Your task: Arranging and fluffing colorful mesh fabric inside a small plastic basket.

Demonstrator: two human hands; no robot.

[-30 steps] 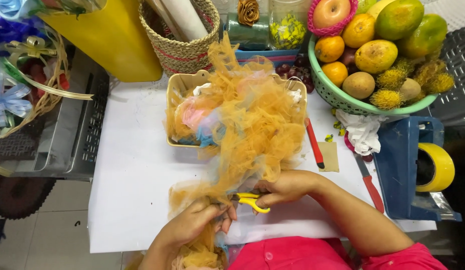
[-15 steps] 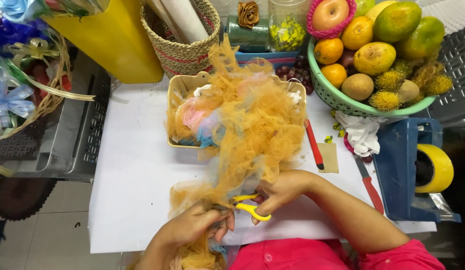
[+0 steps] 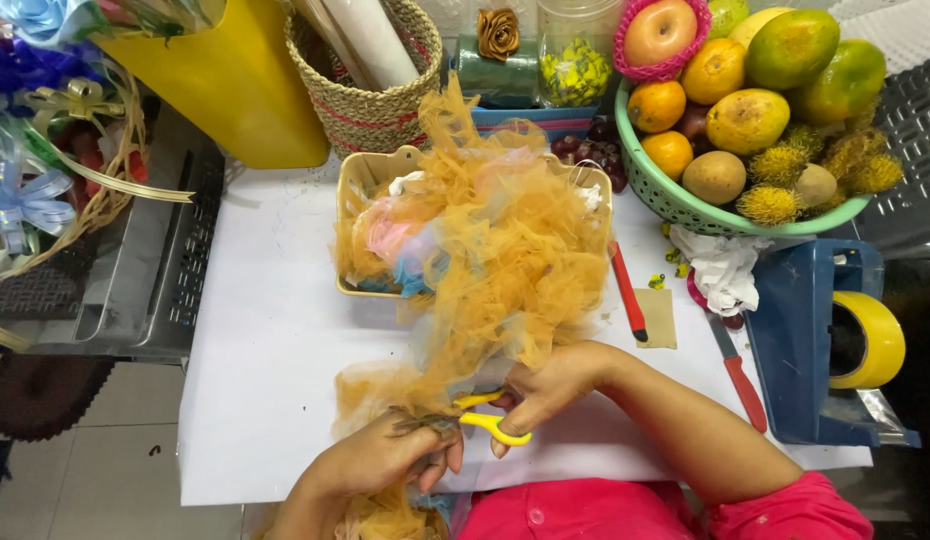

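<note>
A long bundle of orange tulle netting (image 3: 505,260) spills from a yellow basket (image 3: 357,175) down to the table's near edge. My left hand (image 3: 385,455) pinches the lower end of the netting. My right hand (image 3: 550,385) grips yellow-handled scissors (image 3: 490,420), whose blades point left into the netting next to my left fingers. Pink and blue fabric shows inside the basket under the orange net.
A green bowl of fruit (image 3: 675,205) stands at the back right, a blue tape dispenser (image 3: 815,340) with a yellow roll at the right edge. A red pen (image 3: 627,290), a red-handled knife (image 3: 737,375), a woven basket (image 3: 370,95), a yellow bag (image 3: 235,85), and ribbon bows (image 3: 35,190) on the left surround the white table (image 3: 265,350).
Both hands have shifted slightly left along the netting, and the scissors have moved in closer to my left fingers. The netting bundle has barely moved.
</note>
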